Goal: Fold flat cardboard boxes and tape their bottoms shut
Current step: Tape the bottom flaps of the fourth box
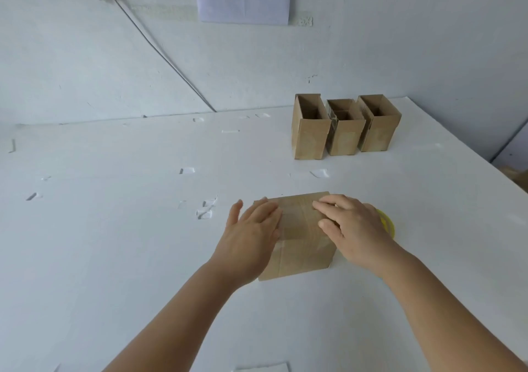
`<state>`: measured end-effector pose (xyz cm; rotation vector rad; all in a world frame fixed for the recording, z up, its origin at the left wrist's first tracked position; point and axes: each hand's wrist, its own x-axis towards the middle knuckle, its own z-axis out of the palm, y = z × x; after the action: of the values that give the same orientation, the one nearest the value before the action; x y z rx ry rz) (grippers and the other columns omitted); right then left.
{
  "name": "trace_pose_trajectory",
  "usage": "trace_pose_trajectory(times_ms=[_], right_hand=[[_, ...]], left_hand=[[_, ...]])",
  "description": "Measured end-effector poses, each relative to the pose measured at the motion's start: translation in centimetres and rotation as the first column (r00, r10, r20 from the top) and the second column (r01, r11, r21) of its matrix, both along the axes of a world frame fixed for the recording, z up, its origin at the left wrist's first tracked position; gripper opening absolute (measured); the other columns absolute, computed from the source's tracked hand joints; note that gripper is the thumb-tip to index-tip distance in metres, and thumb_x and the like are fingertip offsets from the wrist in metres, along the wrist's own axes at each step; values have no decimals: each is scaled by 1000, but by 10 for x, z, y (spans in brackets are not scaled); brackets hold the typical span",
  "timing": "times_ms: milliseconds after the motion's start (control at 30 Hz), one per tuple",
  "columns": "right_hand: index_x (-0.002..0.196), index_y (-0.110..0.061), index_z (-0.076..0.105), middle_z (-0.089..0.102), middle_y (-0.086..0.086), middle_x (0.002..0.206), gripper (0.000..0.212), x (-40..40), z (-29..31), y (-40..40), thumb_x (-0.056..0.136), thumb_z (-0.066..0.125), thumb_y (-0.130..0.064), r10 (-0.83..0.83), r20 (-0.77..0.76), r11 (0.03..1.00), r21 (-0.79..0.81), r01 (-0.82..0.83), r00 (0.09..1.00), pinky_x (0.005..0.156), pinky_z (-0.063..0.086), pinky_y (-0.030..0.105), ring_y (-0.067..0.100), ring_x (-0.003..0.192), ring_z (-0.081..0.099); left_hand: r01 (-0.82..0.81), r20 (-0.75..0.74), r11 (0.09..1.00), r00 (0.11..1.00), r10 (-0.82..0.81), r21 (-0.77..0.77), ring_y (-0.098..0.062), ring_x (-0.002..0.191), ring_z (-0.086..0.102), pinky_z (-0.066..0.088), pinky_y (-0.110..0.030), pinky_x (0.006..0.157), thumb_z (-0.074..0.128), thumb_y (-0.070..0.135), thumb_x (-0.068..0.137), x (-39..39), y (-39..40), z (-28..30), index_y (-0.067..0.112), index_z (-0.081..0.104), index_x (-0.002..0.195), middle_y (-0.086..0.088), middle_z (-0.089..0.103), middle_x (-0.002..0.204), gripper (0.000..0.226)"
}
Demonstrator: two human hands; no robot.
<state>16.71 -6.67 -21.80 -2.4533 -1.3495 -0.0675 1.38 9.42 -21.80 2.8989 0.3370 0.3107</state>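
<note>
Centrally, a brown cardboard box (297, 243) stands on the white surface (114, 243), taped bottom up, clear tape glossy across its top and running down the near side. Both hands press it with flat, relaxed fingers: left hand (251, 237), right hand (354, 228). Three open boxes (345, 131) stand farther back.

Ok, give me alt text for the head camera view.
Both hands, left hand and right hand, press flat on the taped cardboard box on a white table. Three open boxes stand behind.
</note>
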Motion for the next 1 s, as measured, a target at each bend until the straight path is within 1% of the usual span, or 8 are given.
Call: trace_pose_trajectory(times_ms=[100, 200, 267, 400, 600, 700, 833, 1000], right_hand=[[144, -25, 37, 33, -11, 149, 47, -10, -3, 1, 99, 33, -39, -33, 52, 995, -93, 38, 998, 101, 29, 37, 14, 133, 33], [152, -21, 1, -6, -8, 160, 63, -20, -15, 1, 99, 19, -49, -64, -24, 971, -233, 56, 998, 114, 16, 37, 10, 146, -3], [151, -20, -9, -16, -7, 159, 65, -22, -19, -1, 99, 17, -50, -76, -69, 966, -251, 56, 995, 116, 11, 39, 8, 145, -13], [152, -23, 6, -2, -11, 160, 63, -18, -14, -2, 99, 24, -49, -49, -84, 976, -215, 30, 995, 113, 17, 39, 9, 145, -2], [145, -14, 35, 31, -3, 153, 44, 4, -5, -13, 102, 34, -22, -11, -454, 978, 181, 104, 891, 115, 21, 34, 13, 141, 26], [148, -14, 27, 27, 0, 155, 48, 26, -20, -33, 101, 35, -20, -180, -477, 981, -27, 191, 860, 111, 20, 28, 19, 142, 25], [144, -22, 34, 39, 1, 148, 51, 48, -49, -55, 95, 43, -17, -361, -274, 881, -414, 230, 891, 105, 32, 32, 27, 132, 39], [131, -34, 54, 60, 5, 126, 56, 55, -72, -64, 84, 45, -4, -365, -223, 905, -313, 288, 904, 90, 46, 32, 32, 113, 54]], left_hand=[[30, -79, 996, 997, -23, 82, -15, 148, -1, -8, -38, 117, 22, 36, 103, 12, -15, -3, 15, 14, 152, -1, 10, 161, 54], [43, -131, 986, 991, -22, 159, -17, 147, -15, -17, -36, 112, 24, 33, 103, 23, -26, -8, 14, -3, 152, -3, -8, 161, 59], [66, -137, 984, 990, -44, 163, -14, 144, -20, -17, -37, 111, 28, 26, 103, 29, -32, -12, 16, -8, 152, -2, -12, 161, 62], [56, -143, 994, 989, -41, 98, -5, 135, -27, -9, -34, 115, 27, 21, 102, 34, -34, -16, 22, -10, 151, 4, -15, 160, 62], [25, -145, 992, 989, -6, 128, -8, 145, -16, -9, -31, 114, 25, 22, 103, 35, -29, -19, 24, -8, 152, 6, -13, 160, 59], [17, -148, 995, 989, -2, 103, -5, 143, -18, -10, -29, 114, 19, 26, 104, 34, -30, -18, 25, -8, 152, 8, -14, 159, 55], [18, -155, 996, 988, -5, 82, -4, 144, -17, -8, -29, 116, 18, 30, 104, 34, -30, -17, 27, -5, 152, 9, -13, 159, 54], [29, -153, 997, 988, -17, 76, -4, 145, -14, -2, -29, 118, 20, 32, 103, 33, -25, -16, 26, 1, 153, 10, -8, 160, 54]])
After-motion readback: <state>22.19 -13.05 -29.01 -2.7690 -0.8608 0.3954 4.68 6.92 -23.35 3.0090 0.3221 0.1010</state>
